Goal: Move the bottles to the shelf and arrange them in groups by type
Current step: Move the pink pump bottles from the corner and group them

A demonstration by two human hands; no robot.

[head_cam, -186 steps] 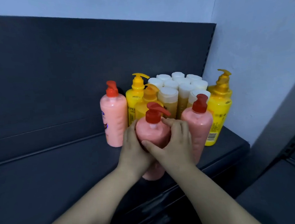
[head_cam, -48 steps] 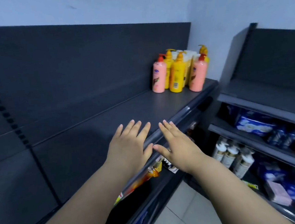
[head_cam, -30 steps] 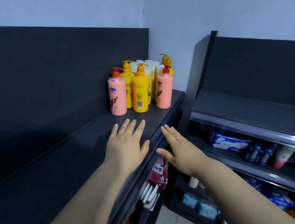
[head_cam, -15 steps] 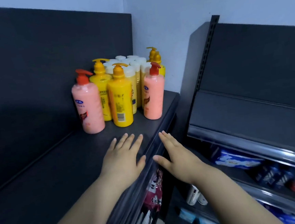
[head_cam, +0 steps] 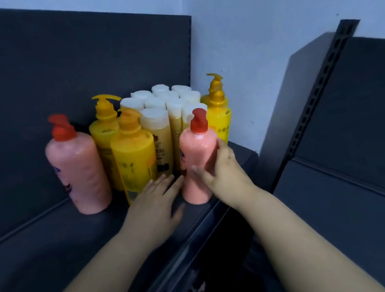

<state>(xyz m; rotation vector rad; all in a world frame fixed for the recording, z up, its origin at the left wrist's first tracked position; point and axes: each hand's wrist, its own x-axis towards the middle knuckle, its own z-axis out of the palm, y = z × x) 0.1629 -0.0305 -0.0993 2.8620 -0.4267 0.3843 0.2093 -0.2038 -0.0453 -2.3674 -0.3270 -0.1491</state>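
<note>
A cluster of bottles stands in the right corner of the dark shelf (head_cam: pixel 43 240). My right hand (head_cam: pixel 224 175) wraps the right side of a pink pump bottle (head_cam: pixel 196 159) with a red top, which stands near the shelf's front edge. My left hand (head_cam: pixel 155 200) hovers flat with fingers spread, its fingertips close to that bottle's left side and to a yellow pump bottle (head_cam: pixel 133 155). A second pink pump bottle (head_cam: pixel 79 169) stands at the left. Behind are two more yellow pump bottles (head_cam: pixel 219 113) and several white-capped amber bottles (head_cam: pixel 160 134).
The shelf's dark back panel (head_cam: pixel 75 70) rises behind the bottles and a pale wall (head_cam: pixel 258 35) closes the corner. Another dark shelf unit (head_cam: pixel 350 155) stands to the right, across a gap. The shelf surface to the left of the bottles is bare.
I have come closer to the bottles. Both hands have reached forward from the shelf edge; my right hand now grips the right pink bottle and my left hand has neared it.
</note>
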